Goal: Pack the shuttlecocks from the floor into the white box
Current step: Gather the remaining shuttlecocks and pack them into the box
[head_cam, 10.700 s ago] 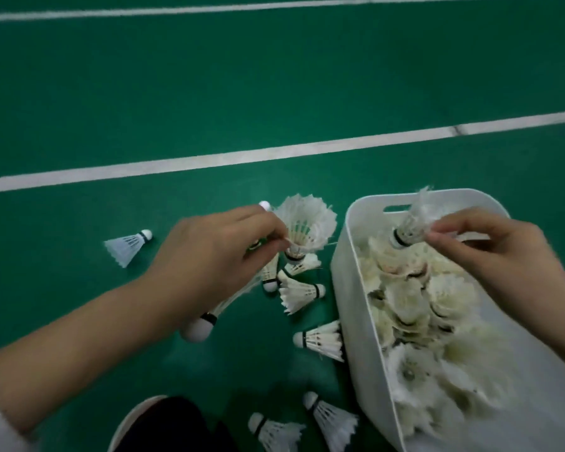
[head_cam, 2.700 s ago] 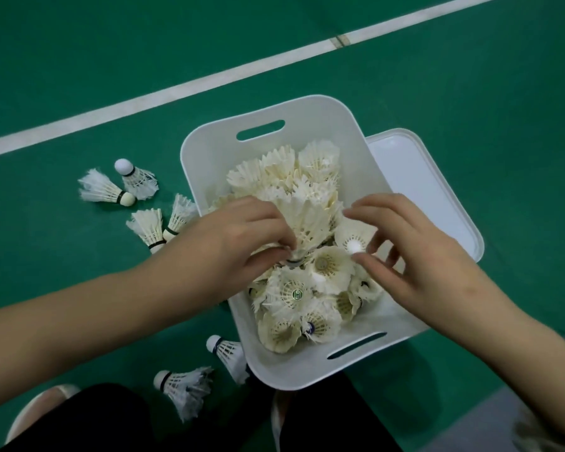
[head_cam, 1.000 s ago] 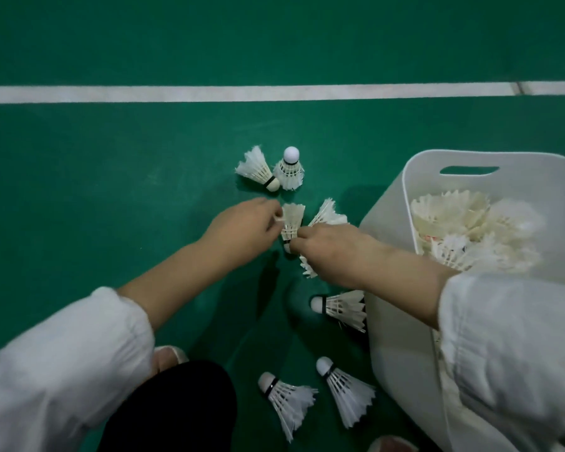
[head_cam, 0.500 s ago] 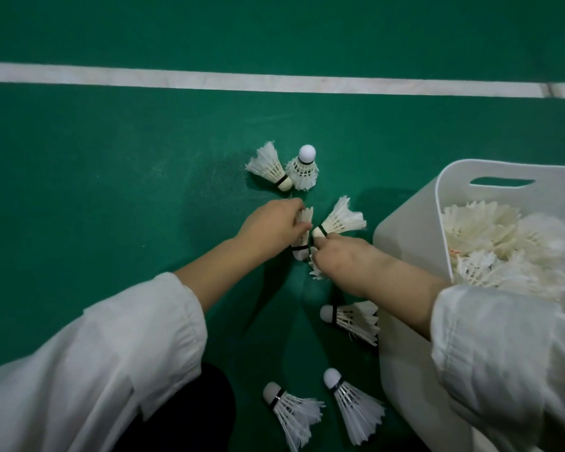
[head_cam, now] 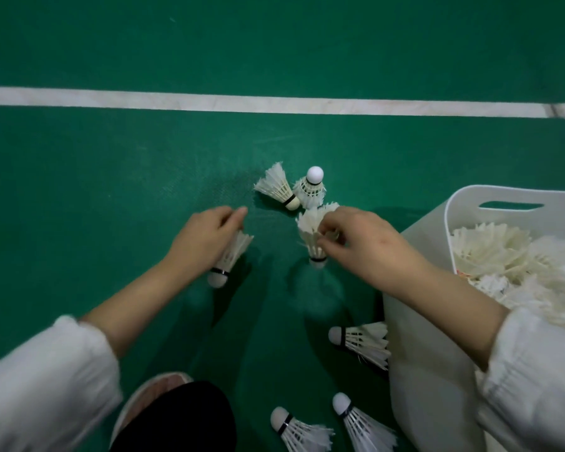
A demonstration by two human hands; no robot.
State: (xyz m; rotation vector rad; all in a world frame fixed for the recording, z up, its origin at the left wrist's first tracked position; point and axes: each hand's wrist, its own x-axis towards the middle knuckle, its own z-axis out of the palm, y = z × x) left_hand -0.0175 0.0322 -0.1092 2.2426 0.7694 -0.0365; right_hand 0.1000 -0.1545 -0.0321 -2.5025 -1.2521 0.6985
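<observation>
Head view, nearest: two loose shuttlecocks (head_cam: 302,432) lay on the floor (head_cam: 111,190) beside the white box (head_cam: 415,370).
Left hand (head_cam: 206,238): gripped one shuttlecock (head_cam: 230,256) by its feathers.
Right hand (head_cam: 359,238): apart from the left, pinched a second shuttlecock (head_cam: 310,230).
Box: stood at right, heaped full.
Farthest: a touching pair (head_cam: 278,189) sat together.

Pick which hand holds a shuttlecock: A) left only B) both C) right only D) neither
B: the left hand grips a shuttlecock by its feathers, and the right hand pinches a second shuttlecock.
</observation>
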